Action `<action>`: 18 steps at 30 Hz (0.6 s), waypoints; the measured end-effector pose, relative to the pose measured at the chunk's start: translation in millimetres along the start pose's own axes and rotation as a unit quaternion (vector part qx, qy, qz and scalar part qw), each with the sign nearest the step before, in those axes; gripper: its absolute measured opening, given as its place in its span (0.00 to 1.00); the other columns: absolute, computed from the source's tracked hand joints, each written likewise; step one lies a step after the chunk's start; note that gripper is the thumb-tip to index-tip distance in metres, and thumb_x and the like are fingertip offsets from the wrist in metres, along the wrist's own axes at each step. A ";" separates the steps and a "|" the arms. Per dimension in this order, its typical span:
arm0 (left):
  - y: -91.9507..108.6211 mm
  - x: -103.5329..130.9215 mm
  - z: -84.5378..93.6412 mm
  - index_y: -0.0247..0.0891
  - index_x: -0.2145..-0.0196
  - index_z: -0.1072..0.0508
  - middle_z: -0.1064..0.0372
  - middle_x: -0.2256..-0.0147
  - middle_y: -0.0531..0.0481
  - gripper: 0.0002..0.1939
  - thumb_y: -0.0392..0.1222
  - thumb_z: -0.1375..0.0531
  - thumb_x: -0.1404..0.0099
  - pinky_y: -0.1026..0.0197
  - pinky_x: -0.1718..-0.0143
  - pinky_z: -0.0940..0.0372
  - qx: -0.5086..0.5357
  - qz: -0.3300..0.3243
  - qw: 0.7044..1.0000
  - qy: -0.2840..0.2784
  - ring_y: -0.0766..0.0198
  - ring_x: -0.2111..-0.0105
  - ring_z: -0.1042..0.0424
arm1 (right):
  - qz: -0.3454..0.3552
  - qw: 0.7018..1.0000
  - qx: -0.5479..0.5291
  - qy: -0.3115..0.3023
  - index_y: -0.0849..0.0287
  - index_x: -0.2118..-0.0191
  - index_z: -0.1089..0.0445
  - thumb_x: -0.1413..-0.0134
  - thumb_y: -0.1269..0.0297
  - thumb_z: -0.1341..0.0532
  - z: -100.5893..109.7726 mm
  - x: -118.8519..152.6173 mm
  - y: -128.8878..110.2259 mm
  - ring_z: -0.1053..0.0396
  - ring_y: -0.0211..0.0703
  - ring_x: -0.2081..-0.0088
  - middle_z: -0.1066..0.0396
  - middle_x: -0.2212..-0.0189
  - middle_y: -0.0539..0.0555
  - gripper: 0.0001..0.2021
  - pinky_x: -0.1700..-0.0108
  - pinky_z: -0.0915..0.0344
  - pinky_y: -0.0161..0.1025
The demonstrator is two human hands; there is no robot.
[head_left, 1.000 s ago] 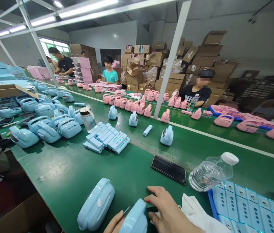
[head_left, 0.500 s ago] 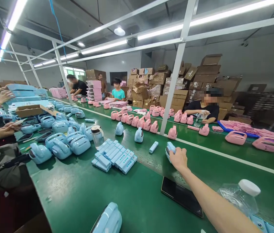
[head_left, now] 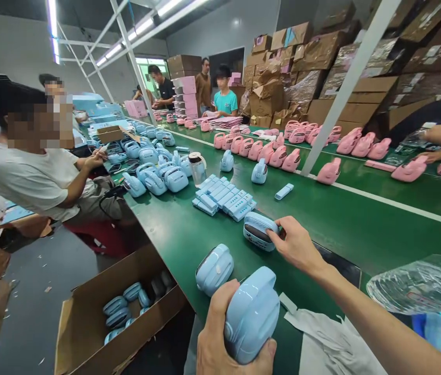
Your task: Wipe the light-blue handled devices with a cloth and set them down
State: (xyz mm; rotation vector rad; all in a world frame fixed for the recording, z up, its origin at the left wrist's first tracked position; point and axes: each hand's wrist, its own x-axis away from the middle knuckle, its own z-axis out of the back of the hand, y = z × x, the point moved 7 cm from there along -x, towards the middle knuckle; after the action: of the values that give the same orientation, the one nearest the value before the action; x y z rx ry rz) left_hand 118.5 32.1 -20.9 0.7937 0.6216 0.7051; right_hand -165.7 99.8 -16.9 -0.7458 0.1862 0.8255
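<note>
My left hand (head_left: 216, 341) is closed round a glossy light-blue handled speaker (head_left: 253, 312) at the front of the bench, raised towards me. Further forward, my right hand (head_left: 298, 245) pinches the right end of a second blue speaker (head_left: 255, 229), whose dark front panel faces me. That one looks to be resting on the green table. Just left of the two hands stands a third blue speaker (head_left: 214, 268), touched by neither. Beyond my right hand lies a stack of light-blue slim boxes (head_left: 226, 195).
A cardboard box (head_left: 87, 317) holding blue parts stands on the floor, left of the table edge. A white cloth (head_left: 322, 338), a dark phone (head_left: 339, 263) and a clear plastic bottle (head_left: 419, 286) lie near my right arm. A seated co-worker (head_left: 28, 172) is at the left.
The view has turned left and down. My right hand has brought its blue speaker closer, beside the slim boxes. My left hand has come into view with another speaker in it.
</note>
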 end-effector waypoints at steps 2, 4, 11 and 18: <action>-2.1 -0.3 -0.7 0.55 0.37 0.35 0.23 0.41 0.52 0.44 0.34 0.30 0.50 0.49 0.54 0.18 0.012 0.007 1.000 -0.004 0.45 0.47 0.18 | -0.007 1.000 -0.006 0.006 0.60 0.52 0.27 0.37 0.55 0.34 8.4 8.8 2.8 0.31 0.46 0.64 0.29 0.59 0.55 0.15 0.57 0.31 0.46; -6.3 -0.7 -2.5 0.54 0.36 0.35 0.23 0.40 0.50 0.44 0.36 0.31 0.49 0.50 0.52 0.19 0.030 0.007 0.999 -0.005 0.44 0.45 0.19 | -0.020 1.000 -0.006 0.017 0.61 0.42 0.31 0.37 0.50 0.34 22.0 22.3 4.1 0.30 0.48 0.63 0.30 0.54 0.58 0.25 0.56 0.31 0.47; -9.4 -2.0 -15.0 0.51 0.35 0.35 0.25 0.39 0.49 0.41 0.37 0.31 0.47 0.50 0.45 0.22 0.079 -0.078 0.994 -0.006 0.47 0.43 0.21 | -0.010 0.989 -0.016 -0.150 0.50 0.54 0.28 0.34 0.56 0.36 8.9 116.9 -12.2 0.27 0.51 0.60 0.27 0.60 0.52 0.07 0.59 0.30 0.47; -20.4 1.2 -26.7 0.51 0.36 0.34 0.25 0.40 0.48 0.39 0.37 0.31 0.45 0.46 0.44 0.22 0.042 -0.075 0.996 -0.012 0.47 0.44 0.21 | -0.003 0.979 0.001 -0.202 0.55 0.58 0.30 0.30 0.67 0.50 -24.1 149.7 2.0 0.31 0.55 0.62 0.30 0.59 0.59 0.12 0.61 0.29 0.55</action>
State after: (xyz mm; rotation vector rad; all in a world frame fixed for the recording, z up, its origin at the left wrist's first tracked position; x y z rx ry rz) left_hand 106.6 33.7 -52.3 0.8236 0.6849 0.5331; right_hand -62.6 174.3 -99.4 -0.5610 -0.1789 0.9535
